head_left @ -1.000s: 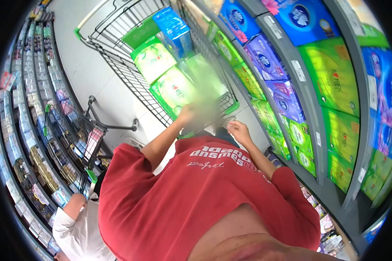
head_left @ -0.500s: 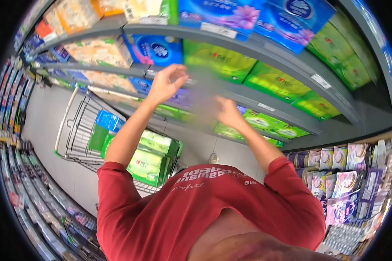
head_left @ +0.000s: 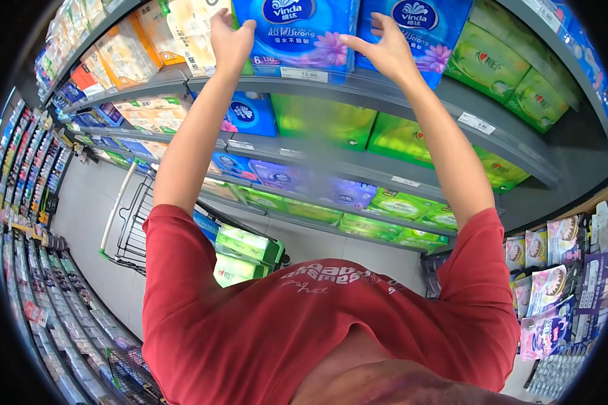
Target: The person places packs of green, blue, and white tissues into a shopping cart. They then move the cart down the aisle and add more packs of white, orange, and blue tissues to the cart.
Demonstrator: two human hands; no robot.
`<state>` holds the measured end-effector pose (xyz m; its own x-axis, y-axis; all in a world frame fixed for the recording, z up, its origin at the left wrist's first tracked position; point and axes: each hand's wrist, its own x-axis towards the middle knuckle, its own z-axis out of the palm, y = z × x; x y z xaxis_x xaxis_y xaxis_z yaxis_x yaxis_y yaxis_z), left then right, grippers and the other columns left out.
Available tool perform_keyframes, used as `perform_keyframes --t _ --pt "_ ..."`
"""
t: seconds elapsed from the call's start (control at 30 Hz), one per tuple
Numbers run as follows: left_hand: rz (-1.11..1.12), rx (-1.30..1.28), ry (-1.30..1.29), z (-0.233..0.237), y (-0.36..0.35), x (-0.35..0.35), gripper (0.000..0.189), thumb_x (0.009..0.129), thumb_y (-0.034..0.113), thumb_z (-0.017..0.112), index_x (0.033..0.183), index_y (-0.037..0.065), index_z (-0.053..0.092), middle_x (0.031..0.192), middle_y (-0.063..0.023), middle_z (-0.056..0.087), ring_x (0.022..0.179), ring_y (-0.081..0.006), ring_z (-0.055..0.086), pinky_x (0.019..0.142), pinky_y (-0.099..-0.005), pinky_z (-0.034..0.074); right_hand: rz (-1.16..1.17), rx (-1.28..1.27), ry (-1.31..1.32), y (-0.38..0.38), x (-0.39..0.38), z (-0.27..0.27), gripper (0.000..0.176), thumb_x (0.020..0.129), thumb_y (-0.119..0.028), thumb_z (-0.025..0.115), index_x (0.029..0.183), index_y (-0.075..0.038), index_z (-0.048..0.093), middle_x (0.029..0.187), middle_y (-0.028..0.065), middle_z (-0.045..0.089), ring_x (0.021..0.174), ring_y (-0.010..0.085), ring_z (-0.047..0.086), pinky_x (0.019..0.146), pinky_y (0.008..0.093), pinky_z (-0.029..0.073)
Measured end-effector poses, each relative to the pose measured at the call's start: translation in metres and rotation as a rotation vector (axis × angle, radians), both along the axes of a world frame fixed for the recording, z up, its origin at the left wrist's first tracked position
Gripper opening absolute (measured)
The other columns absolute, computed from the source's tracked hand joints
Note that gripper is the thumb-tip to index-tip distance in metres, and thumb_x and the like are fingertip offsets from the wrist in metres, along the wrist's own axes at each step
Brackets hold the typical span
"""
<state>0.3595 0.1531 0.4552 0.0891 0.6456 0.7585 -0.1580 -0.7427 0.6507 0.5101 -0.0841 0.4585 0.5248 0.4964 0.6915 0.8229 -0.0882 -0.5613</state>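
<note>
A blue Vinda tissue pack (head_left: 294,34) with a pink flower print stands on the upper shelf between my two hands. My left hand (head_left: 231,40) is raised at its left edge, fingers and thumb apart, overlapping the yellow-white packs beside it. Near the pack's right edge, my right hand (head_left: 388,54) is open, its thumb pointing inward at the flower print. Behind those fingers stands a second blue Vinda pack (head_left: 429,30). Neither hand is wrapped round anything.
A shopping cart (head_left: 132,216) with green tissue packs (head_left: 240,253) stands on the left. Green packs (head_left: 324,118) fill the shelf below, and more green ones (head_left: 490,64) sit at the right. Hanging packets (head_left: 547,290) line the right side; another shelf (head_left: 54,310) runs along the left.
Both my hands have risen from the lower shelves to the upper one, on either side of the blue pack. The view has tilted up, and my arms are stretched further forward.
</note>
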Motion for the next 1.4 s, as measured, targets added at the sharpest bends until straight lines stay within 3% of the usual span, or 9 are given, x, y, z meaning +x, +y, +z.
perform_keyframes --t 0.07,0.17,0.27,0.47,0.87,1.1,1.23,1.3,1.4 --pt "0.011 0.015 0.094 -0.002 0.017 0.005 0.057 0.068 0.017 0.069 0.116 -0.008 0.051 0.112 -0.0215 0.058 0.106 -0.0308 0.056 0.091 -0.0362 0.043 -0.056 -0.075 0.006 0.019 0.008 0.006 0.109 0.053 -0.055 0.081 0.126 0.013 0.038 0.124 0.0301 0.047 0.113 0.0348 0.052 0.092 0.04 0.045" --pt "0.013 -0.096 0.31 0.013 0.004 -0.005 0.058 0.066 0.018 0.068 0.115 -0.008 0.051 0.097 -0.0189 0.065 0.089 -0.0285 0.064 0.082 -0.0334 0.048 0.033 -0.157 0.077 0.031 -0.002 0.025 0.109 0.05 -0.057 0.081 0.122 0.014 0.039 0.123 0.0305 0.047 0.114 0.0356 0.052 0.092 0.0393 0.045" --pt "-0.089 -0.122 0.44 0.021 0.005 -0.008 0.055 0.064 0.016 0.067 0.112 -0.006 0.053 0.098 -0.0203 0.065 0.09 -0.0299 0.063 0.081 -0.0353 0.048 -0.056 -0.162 0.049 0.056 0.013 0.023 0.11 0.047 -0.056 0.083 0.119 0.014 0.04 0.12 0.0301 0.049 0.112 0.0355 0.053 0.093 0.0395 0.045" --pt "-0.053 -0.125 0.356 0.018 -0.016 -0.003 0.05 0.064 0.016 0.066 0.107 -0.005 0.053 0.098 -0.0214 0.064 0.092 -0.0316 0.062 0.081 -0.0364 0.048 -0.012 -0.104 0.05 0.041 0.004 0.031 0.097 0.046 -0.05 0.086 0.111 0.012 0.049 0.103 0.0263 0.062 0.097 0.0343 0.062 0.085 0.0385 0.049" --pt "-0.101 0.066 0.21 0.012 -0.043 -0.019 0.048 0.069 0.015 0.069 0.109 -0.004 0.051 0.092 -0.0178 0.062 0.087 -0.0293 0.061 0.079 -0.0364 0.047 0.024 0.123 0.046 0.017 -0.002 0.014 0.071 0.05 -0.033 0.087 0.101 0.006 0.055 0.098 0.0187 0.064 0.089 0.0293 0.063 0.081 0.0373 0.049" --pt "-0.025 0.06 0.149 -0.02 -0.049 -0.027 0.048 0.067 0.009 0.069 0.106 -0.003 0.045 0.09 -0.0167 0.059 0.078 -0.0282 0.057 0.072 -0.0374 0.046 -0.018 0.119 -0.062 0.004 -0.033 0.008 0.087 0.052 -0.025 0.087 0.125 0.001 0.046 0.116 0.0203 0.052 0.111 0.0336 0.049 0.093 0.04 0.042" --pt "-0.036 0.065 0.085 -0.022 -0.056 -0.036 0.048 0.068 0.009 0.07 0.107 -0.003 0.044 0.09 -0.0161 0.058 0.077 -0.0277 0.057 0.071 -0.0369 0.046 0.061 0.118 -0.116 -0.001 -0.041 0.001 0.091 0.053 -0.022 0.087 0.129 0.0 0.041 0.12 0.0201 0.048 0.116 0.0345 0.043 0.096 0.0404 0.04" --pt "-0.083 0.049 0.059 -0.016 -0.067 -0.044 0.05 0.071 0.003 0.069 0.112 -0.004 0.041 0.107 -0.0165 0.056 0.1 -0.0257 0.056 0.081 -0.0345 0.052 0.081 0.162 -0.254 -0.005 -0.049 0.001 0.087 0.054 -0.018 0.086 0.127 0.0 0.043 0.119 0.0202 0.049 0.115 0.0346 0.043 0.095 0.0402 0.04" --pt "-0.046 0.165 0.008 -0.013 -0.055 -0.048 0.045 0.071 0.007 0.071 0.108 -0.003 0.046 0.101 -0.0135 0.06 0.094 -0.0218 0.058 0.077 -0.0297 0.051 0.091 0.272 -0.505 -0.005 -0.052 0.011 0.082 0.054 -0.018 0.087 0.123 0.001 0.047 0.119 0.0181 0.05 0.113 0.0332 0.044 0.095 0.0384 0.039"
